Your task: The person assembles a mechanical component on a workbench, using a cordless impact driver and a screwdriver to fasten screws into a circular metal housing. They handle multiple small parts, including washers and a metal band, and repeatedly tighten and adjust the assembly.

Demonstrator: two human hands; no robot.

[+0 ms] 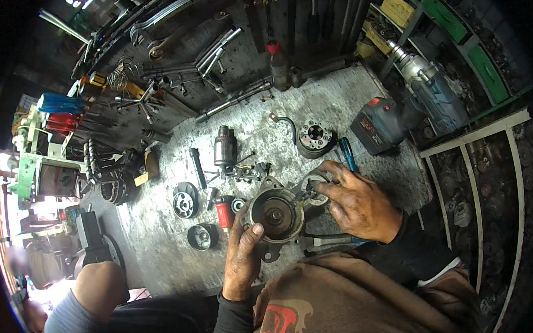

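My left hand (241,256) grips the near left side of a round metal housing (277,216), thumb on its rim. The housing looks like a starter motor's end casting; its wide bore faces up. My right hand (362,207) bends over the smaller ring at the casting's right side. Its thumb and fingers close on a small dark lever-like part (308,192), partly hidden by the fingers. Beyond the casting lie an armature (224,147), standing on end, and a round field-coil body (315,137) with a cable. A red cylindrical part (224,215) lies just left of the casting.
Left of my hands sit two round caps (185,200) (202,237). A cordless impact driver (397,112) and a blue-handled screwdriver (347,154) lie right. Wrenches (168,11) and a red-capped bottle (279,65) line the back. Another person (84,321) is close at lower left.
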